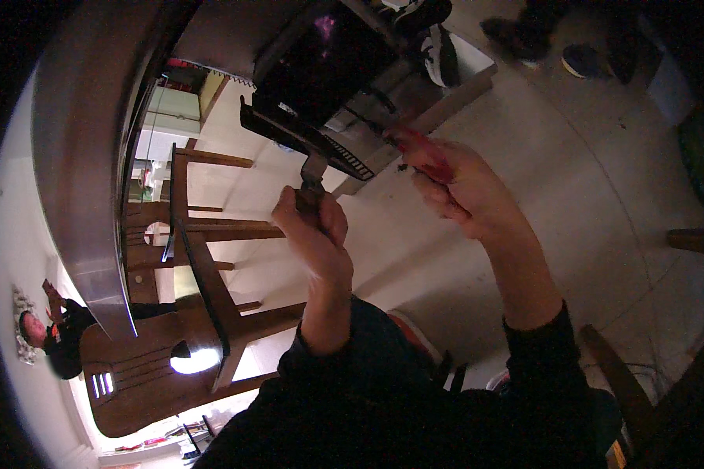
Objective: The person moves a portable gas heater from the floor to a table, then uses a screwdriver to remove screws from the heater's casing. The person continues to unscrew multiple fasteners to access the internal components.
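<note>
My left hand (314, 223) is closed around the short dark grip of a flat metal-ended piece (314, 168), whose upper end meets a black slotted part (309, 142). Whether the two are joined I cannot tell. Off to the right, my right hand (457, 187) is wrapped round the red handle of a thin tool (424, 156), which looks like a screwdriver. Its dark shaft points up and left toward a large black glossy panel (321, 66). The tip of that shaft is lost in the dark.
Wooden chairs (203, 227) stand on the left beside a long table edge (78, 156). Several shoes (440, 59) lie on and near a pale ledge (473, 66) at the far side. Pale floor (555, 164) stretches to the right. Another person (62, 336) appears at the far left.
</note>
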A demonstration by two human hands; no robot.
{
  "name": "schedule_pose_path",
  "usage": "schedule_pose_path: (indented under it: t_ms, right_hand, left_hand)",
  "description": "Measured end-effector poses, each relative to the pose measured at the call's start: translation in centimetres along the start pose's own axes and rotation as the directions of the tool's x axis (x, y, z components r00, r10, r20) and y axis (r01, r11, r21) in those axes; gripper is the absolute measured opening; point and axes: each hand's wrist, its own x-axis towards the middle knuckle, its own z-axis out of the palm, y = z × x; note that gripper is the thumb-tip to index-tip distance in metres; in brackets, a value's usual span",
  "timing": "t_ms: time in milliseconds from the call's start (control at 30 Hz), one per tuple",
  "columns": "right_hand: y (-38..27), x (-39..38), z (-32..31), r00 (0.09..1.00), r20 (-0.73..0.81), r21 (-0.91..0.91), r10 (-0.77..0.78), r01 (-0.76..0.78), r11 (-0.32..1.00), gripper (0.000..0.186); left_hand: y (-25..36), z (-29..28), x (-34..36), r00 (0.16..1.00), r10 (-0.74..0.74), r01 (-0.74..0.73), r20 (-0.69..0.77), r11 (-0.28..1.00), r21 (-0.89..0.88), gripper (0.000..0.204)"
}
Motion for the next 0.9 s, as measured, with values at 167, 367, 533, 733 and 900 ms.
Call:
schedule_pose_path:
  t_ms: [167,367,533,733,900]
  right_hand:
    - [-0.4,1.5,-0.5,0.997,-0.050,-0.363,-0.063,0.041,0.931,0.021]
    - [1.5,2.9,0.3,0.994,-0.092,-0.359,-0.054,0.018,0.933,0.028]
    - [3.1,4.9,0.3,0.977,-0.023,-0.430,-0.213,0.183,0.884,0.029]
    - [2.4,3.2,0.7,0.987,-0.144,-0.373,-0.076,0.017,0.928,0.030]
    - [-0.6,-0.5,0.5,0.908,0.113,-0.667,-0.403,0.370,0.647,0.036]
  left_hand:
    - [0.3,0.1,-0.4,0.998,-0.049,0.050,-0.028,0.999,0.017,0.044]
    - [0.1,0.0,-0.4,1.000,0.012,-0.013,0.026,0.999,0.035,0.042]
    - [-0.1,-0.2,0.0,1.000,0.012,-0.013,0.011,0.999,0.040,0.042]
    - [0.0,-0.3,0.2,0.999,0.003,-0.001,-0.043,0.999,0.052,0.044]
    - [-0.4,-0.4,0.5,1.000,0.017,-0.016,-0.012,0.998,0.061,0.044]
